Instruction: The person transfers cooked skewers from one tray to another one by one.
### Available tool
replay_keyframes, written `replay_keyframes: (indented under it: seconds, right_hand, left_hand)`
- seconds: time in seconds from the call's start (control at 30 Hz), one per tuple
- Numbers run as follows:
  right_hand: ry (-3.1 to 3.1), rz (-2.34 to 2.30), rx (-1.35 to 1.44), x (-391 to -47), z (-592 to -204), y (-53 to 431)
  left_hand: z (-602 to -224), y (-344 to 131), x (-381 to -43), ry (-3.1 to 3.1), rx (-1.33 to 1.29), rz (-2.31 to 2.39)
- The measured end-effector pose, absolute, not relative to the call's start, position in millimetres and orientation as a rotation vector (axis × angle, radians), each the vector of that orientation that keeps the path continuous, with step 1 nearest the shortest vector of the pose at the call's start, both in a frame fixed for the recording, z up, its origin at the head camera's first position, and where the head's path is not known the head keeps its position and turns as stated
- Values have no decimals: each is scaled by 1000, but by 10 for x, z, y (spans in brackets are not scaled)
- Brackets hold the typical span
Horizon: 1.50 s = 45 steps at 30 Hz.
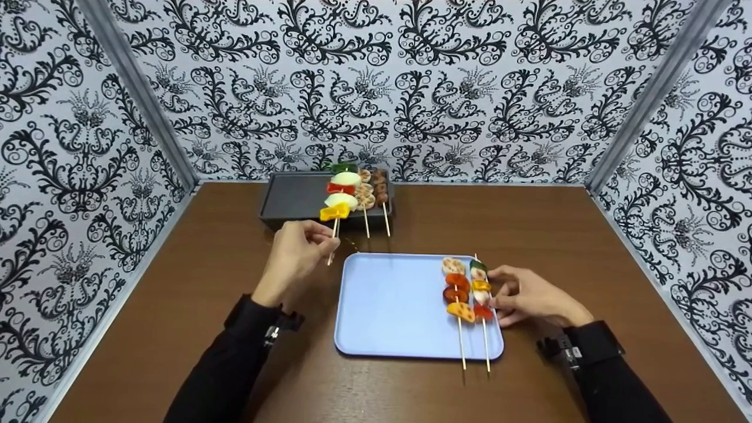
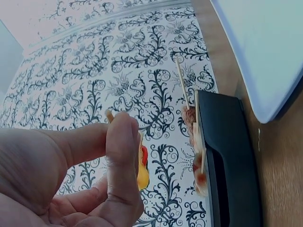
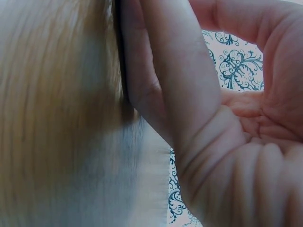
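My left hand (image 1: 299, 249) pinches the bare stick of a vegetable skewer (image 1: 339, 201), which carries yellow and red pepper, white onion-like pieces and something green at its far end. The skewer's food overlaps the black grill plate (image 1: 294, 197) in the head view. In the left wrist view, thumb and finger meet on the stick (image 2: 109, 115). My right hand (image 1: 531, 296) grips the right edge of the pale blue tray (image 1: 393, 305), fingers curled at the rim beside a mixed skewer (image 1: 481, 286). To its left lies another skewer (image 1: 461, 314) with round slices and an orange piece.
Two more skewers lie at the grill's right: one with pale round slices (image 1: 365, 197), one with brown meat balls (image 1: 382, 188). Their sticks hang over its front edge. Patterned walls (image 1: 376, 94) enclose the brown table (image 1: 505, 217).
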State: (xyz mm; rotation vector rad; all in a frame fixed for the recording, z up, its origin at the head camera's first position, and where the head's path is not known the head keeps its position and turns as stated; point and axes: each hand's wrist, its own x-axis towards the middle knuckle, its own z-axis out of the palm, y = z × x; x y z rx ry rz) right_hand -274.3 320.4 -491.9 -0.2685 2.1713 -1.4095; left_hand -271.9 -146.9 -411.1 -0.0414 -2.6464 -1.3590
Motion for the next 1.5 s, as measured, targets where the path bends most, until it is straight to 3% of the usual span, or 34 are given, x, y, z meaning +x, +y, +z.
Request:
replay_keyframes:
  seconds: [1.27,1.5]
  right_hand:
    - [2160,-1409,-264,-2749,-4916,3209]
    - [2160,-1404,-251,-2764,-4915,3207]
  left_hand:
    - [-4176,-1043,-2389,-2633,-193,-1667]
    - [-4203,-975,-2358,-2685,-237,-1530]
